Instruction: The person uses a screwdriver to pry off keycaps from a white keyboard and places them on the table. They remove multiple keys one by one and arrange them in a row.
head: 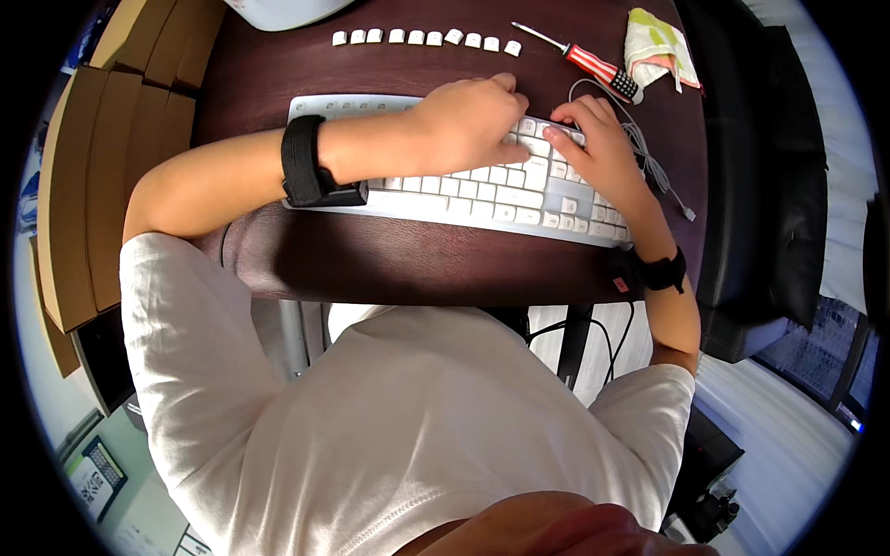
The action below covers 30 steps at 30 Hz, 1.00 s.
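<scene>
A white keyboard (424,201) lies at a slant on the dark desk in front of me. Along the left of its far row, bare switch spots (348,106) show where no keycaps sit. My left hand (476,121) reaches across the keyboard, its fingers curled over the far row and its thumb low over the keys. What its fingertips touch is hidden. My right hand (601,142) is at the far right part, thumb on the keys and index finger over the far edge. Beyond the keyboard, several loose white keycaps (416,37) stand in a row.
A screwdriver (591,62) with a striped handle lies at the far right, beside a folded cloth (657,48). A grey cable (646,156) with a USB plug (688,213) trails along the right. Cardboard boxes (104,187) line the left; a black leather seat (737,174) stands right.
</scene>
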Tool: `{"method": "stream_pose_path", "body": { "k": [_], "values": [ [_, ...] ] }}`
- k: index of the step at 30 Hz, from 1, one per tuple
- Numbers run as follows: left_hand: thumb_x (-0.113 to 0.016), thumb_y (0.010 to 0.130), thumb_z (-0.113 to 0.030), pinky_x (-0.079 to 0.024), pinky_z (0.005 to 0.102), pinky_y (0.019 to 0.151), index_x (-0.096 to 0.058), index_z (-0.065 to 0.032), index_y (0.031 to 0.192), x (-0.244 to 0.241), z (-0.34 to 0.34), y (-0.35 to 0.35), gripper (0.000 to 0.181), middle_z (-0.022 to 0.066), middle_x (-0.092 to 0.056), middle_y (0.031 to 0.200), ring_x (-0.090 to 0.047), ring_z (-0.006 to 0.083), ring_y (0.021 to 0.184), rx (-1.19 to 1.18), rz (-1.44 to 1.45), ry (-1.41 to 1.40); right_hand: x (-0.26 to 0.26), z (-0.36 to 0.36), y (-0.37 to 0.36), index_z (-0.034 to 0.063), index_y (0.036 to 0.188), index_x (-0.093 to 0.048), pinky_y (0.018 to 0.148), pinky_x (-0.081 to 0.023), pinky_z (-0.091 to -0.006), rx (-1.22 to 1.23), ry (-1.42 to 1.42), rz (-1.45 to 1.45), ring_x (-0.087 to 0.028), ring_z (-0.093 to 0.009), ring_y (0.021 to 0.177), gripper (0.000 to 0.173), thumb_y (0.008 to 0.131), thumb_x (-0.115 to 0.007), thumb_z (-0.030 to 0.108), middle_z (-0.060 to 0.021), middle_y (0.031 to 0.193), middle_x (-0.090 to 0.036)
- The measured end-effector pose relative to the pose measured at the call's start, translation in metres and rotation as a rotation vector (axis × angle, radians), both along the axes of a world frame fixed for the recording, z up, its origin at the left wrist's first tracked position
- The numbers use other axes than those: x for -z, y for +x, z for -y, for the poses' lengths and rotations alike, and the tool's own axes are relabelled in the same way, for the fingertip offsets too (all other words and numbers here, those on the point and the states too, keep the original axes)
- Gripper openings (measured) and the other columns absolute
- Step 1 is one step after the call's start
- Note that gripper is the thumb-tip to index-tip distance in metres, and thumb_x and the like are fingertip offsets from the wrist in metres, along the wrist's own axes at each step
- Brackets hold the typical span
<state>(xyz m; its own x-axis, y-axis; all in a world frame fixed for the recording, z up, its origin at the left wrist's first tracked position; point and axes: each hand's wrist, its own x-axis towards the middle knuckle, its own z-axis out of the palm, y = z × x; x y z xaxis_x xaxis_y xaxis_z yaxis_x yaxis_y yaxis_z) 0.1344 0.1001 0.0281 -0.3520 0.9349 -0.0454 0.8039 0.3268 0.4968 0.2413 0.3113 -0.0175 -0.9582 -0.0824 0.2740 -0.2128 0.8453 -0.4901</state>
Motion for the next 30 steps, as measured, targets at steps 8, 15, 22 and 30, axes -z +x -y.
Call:
{"method": "stream_pose_path", "body": {
  "k": [8,15,22,30],
  "values": [
    [-0.067,0.089,-0.042,-0.055,0.0456,0.069,-0.059,0.0024,0.094,0.021,-0.005,0.016,0.045,0.0187,-0.059,0.098,-0.066,0.0360,0.083,-0.127,-0.212,0.130,0.007,0.001,-0.001,0.0076,0.085,-0.065,0.077,-0.045,-0.0375,0.014,0.051,-0.076,-0.055,-0.024,0.084,0.024,0.085,-0.072,0.031,-0.0028,0.082,-0.060],
    [-0.057,0.096,-0.038,-0.053,0.0420,0.053,-0.059,-0.0015,0.083,0.038,-0.022,0.002,0.038,0.0153,-0.062,0.079,-0.064,0.0331,0.061,-0.084,-0.379,0.185,0.018,-0.007,-0.005,0.0082,0.084,-0.067,0.078,-0.045,-0.0384,0.052,0.014,-0.068,-0.057,-0.024,0.084,0.024,0.087,-0.070,0.032,-0.0027,0.079,-0.060],
    [-0.055,0.097,-0.023,-0.053,0.0409,0.051,-0.060,-0.0018,0.077,0.048,-0.032,-0.007,0.029,0.0142,-0.063,0.070,-0.064,0.0321,0.059,-0.026,-0.472,0.250,0.016,-0.004,-0.006,0.0068,0.084,-0.067,0.076,-0.047,-0.0386,0.105,0.024,-0.065,-0.058,-0.024,0.083,0.028,0.089,-0.067,0.034,-0.0039,0.077,-0.060],
    [-0.054,0.096,-0.024,-0.056,0.0407,0.053,-0.061,-0.0013,0.078,0.054,-0.032,-0.004,0.030,0.0150,-0.064,0.073,-0.065,0.0331,0.059,-0.033,-0.481,0.278,0.013,-0.003,-0.004,0.0049,0.082,-0.064,0.074,-0.046,-0.0384,0.080,0.061,-0.061,-0.057,-0.025,0.081,0.027,0.091,-0.066,0.031,-0.0052,0.077,-0.059]
  ]
}}
